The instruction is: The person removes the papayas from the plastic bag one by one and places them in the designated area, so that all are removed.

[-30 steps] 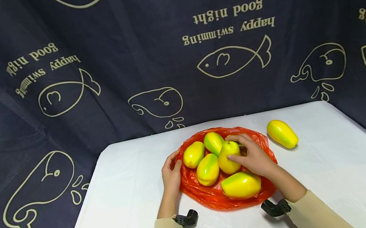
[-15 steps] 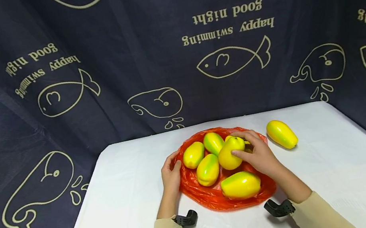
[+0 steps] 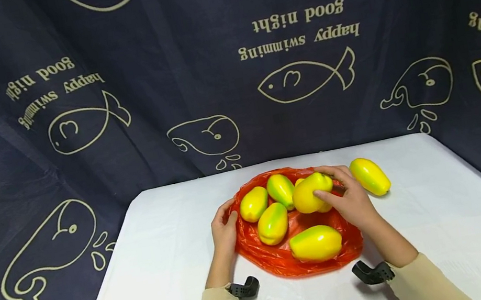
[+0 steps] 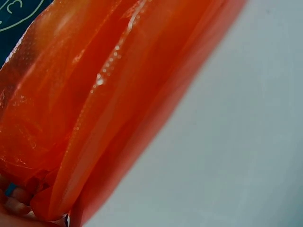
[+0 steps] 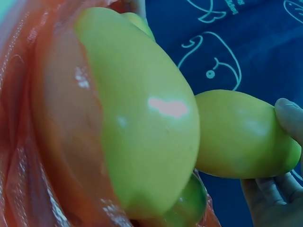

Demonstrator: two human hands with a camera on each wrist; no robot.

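Note:
A red plastic bag (image 3: 263, 257) lies spread on the table with its mouth wide, several yellow-green papayas inside. At its left rim my left hand (image 3: 224, 232) pinches the plastic; the left wrist view shows fingers (image 4: 18, 201) at the bunched edge. My right hand (image 3: 353, 199) grips one papaya (image 3: 308, 197) by its end, thumb on the near side, raised over the bag's right part. Behind it another papaya is partly hidden. In the right wrist view the held papaya (image 5: 241, 135) appears beyond a large papaya (image 5: 147, 113) in the bag.
Outside the bag, a loose papaya (image 3: 370, 176) lies on the white table (image 3: 166, 247) to the right, close to my right hand. A dark printed curtain (image 3: 189, 73) hangs behind the table.
My right hand has lifted the papaya it grips and moved it right and slightly back, tilting it sideways. The left hand stays at the bag's rim.

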